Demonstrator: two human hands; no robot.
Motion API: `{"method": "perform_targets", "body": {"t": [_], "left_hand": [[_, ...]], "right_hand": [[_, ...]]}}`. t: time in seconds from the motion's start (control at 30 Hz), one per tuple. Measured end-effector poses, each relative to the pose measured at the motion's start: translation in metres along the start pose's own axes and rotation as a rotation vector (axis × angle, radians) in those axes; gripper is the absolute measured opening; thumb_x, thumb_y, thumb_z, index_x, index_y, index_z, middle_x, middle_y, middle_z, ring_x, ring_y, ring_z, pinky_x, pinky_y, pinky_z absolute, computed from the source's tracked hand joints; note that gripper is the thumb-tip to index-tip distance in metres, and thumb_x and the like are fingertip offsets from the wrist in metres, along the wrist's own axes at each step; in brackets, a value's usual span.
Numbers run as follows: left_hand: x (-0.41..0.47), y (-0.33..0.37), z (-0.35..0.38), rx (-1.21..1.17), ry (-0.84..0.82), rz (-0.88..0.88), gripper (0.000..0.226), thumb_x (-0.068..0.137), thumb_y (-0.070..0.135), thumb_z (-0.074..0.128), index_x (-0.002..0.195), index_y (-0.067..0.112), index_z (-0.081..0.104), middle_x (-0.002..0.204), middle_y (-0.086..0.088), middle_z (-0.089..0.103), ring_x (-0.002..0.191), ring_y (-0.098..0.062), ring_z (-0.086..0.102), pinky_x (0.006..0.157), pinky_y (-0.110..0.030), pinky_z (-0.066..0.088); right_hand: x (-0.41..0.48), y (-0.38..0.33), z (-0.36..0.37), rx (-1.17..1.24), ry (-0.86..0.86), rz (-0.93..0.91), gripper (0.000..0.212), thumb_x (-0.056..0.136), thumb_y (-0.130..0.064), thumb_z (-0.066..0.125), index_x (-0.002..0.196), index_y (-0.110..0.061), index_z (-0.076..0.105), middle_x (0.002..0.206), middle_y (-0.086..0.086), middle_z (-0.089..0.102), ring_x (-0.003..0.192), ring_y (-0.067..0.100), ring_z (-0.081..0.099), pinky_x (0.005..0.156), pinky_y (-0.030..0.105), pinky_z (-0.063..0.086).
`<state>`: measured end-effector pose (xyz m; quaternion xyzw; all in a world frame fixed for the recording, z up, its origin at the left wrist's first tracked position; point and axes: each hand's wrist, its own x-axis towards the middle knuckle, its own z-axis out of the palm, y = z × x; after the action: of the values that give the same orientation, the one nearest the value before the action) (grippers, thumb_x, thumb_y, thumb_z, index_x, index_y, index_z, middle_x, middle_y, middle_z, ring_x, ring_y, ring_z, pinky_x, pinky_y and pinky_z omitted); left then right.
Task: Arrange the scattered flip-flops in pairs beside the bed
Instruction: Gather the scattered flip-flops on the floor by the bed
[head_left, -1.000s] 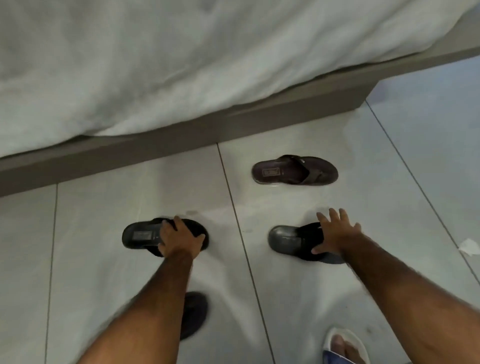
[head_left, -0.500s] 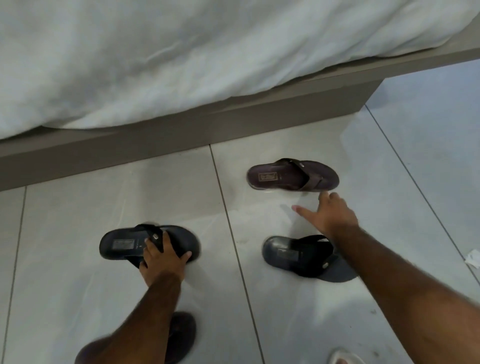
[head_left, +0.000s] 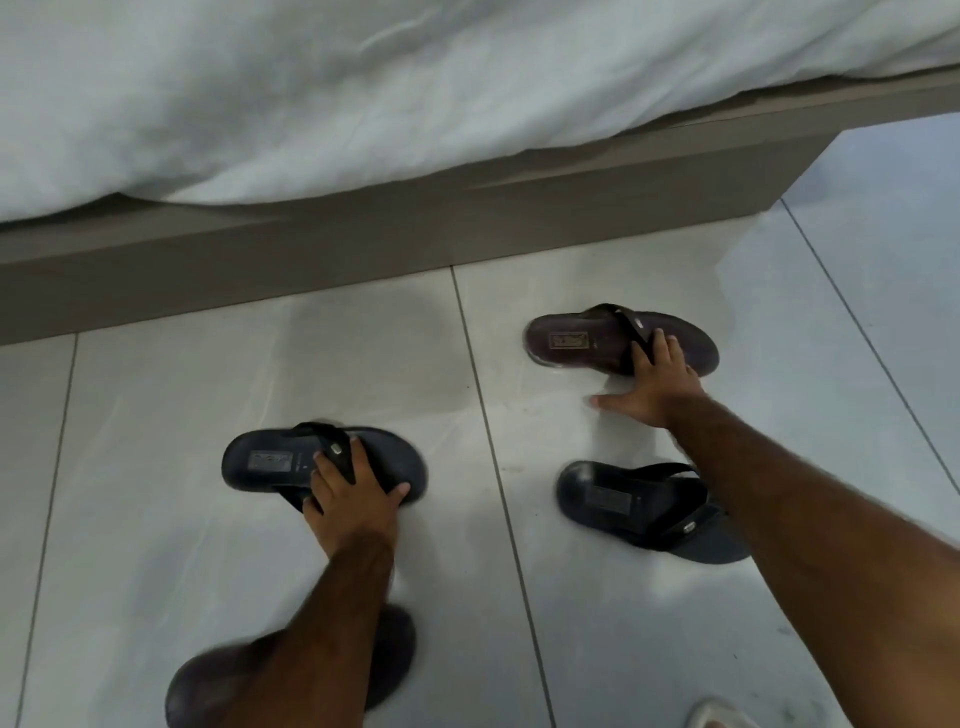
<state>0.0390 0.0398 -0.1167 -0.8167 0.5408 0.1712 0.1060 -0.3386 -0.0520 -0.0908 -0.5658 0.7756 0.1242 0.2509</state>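
Note:
A black flip-flop (head_left: 270, 462) lies on the tiled floor at centre left, and my left hand (head_left: 358, 493) grips it at the strap. A brown flip-flop (head_left: 571, 340) lies nearer the bed at the right; my right hand (head_left: 649, 389) rests its fingers on the strap and front part, thumb spread on the floor. A second black flip-flop (head_left: 618, 501) lies under my right forearm, free. Another dark brown flip-flop (head_left: 395, 654) sits at the bottom, mostly hidden behind my left forearm.
The bed's taupe base (head_left: 363, 249) runs across the frame, with a white duvet (head_left: 363, 88) hanging over it. The base ends at the right, where more light tiled floor (head_left: 883, 218) opens. A white slipper edge (head_left: 711, 714) shows at the bottom right.
My right hand left the right black flip-flop and reached forward onto the brown one. My left hand kept its hold on the left black flip-flop, which shifted slightly left.

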Motion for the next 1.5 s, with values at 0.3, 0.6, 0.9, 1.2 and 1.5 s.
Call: {"method": "perform_targets", "body": {"t": [0.3, 0.6, 0.9, 1.2, 1.5], "left_hand": [[-0.005, -0.005, 0.006, -0.161, 0.134, -0.019, 0.120, 0.075, 0.064, 0.070, 0.158, 0.007, 0.005, 0.162, -0.017, 0.024, 0.146, -0.033, 0.030, 0.115, -0.048, 0.030], [-0.005, -0.010, 0.009, -0.176, 0.145, -0.007, 0.120, 0.075, 0.068, 0.065, 0.158, 0.005, 0.006, 0.163, -0.013, 0.023, 0.148, -0.029, 0.029, 0.117, -0.045, 0.029], [-0.005, -0.010, 0.005, -0.129, 0.101, 0.003, 0.117, 0.081, 0.069, 0.058, 0.157, 0.004, -0.003, 0.166, -0.014, 0.011, 0.151, -0.029, 0.019, 0.119, -0.046, 0.024], [-0.026, 0.036, 0.001, -0.020, 0.044, -0.011, 0.121, 0.080, 0.073, 0.055, 0.155, -0.005, 0.000, 0.163, -0.022, 0.015, 0.140, -0.035, 0.033, 0.106, -0.046, 0.038], [-0.078, 0.114, 0.015, -0.003, -0.039, 0.112, 0.121, 0.081, 0.069, 0.059, 0.153, -0.010, 0.001, 0.158, -0.027, 0.019, 0.137, -0.036, 0.035, 0.105, -0.044, 0.041]], "right_hand": [[-0.001, -0.107, 0.013, -0.076, 0.016, -0.128, 0.108, 0.072, -0.076, 0.054, 0.154, -0.015, 0.018, 0.163, 0.015, 0.011, 0.146, 0.039, 0.015, 0.118, 0.051, 0.021], [-0.012, -0.227, 0.029, -0.010, -0.093, -0.354, 0.078, 0.080, -0.054, 0.050, 0.150, -0.026, 0.031, 0.164, 0.008, 0.010, 0.144, 0.036, 0.019, 0.116, 0.045, 0.028], [-0.030, -0.199, 0.023, 0.222, 0.045, -0.518, 0.077, 0.082, -0.039, 0.057, 0.151, -0.034, 0.024, 0.161, 0.010, 0.023, 0.145, 0.035, 0.024, 0.118, 0.047, 0.028], [-0.101, 0.052, 0.047, -0.027, 0.148, -0.369, 0.097, 0.075, -0.084, 0.037, 0.154, -0.028, 0.021, 0.164, 0.004, 0.021, 0.153, 0.024, 0.011, 0.122, 0.043, 0.021], [-0.139, 0.124, 0.066, -0.069, 0.015, -0.397, 0.095, 0.078, -0.079, 0.046, 0.152, -0.046, -0.003, 0.165, -0.001, 0.013, 0.152, 0.017, 0.016, 0.118, 0.040, 0.032]]}}
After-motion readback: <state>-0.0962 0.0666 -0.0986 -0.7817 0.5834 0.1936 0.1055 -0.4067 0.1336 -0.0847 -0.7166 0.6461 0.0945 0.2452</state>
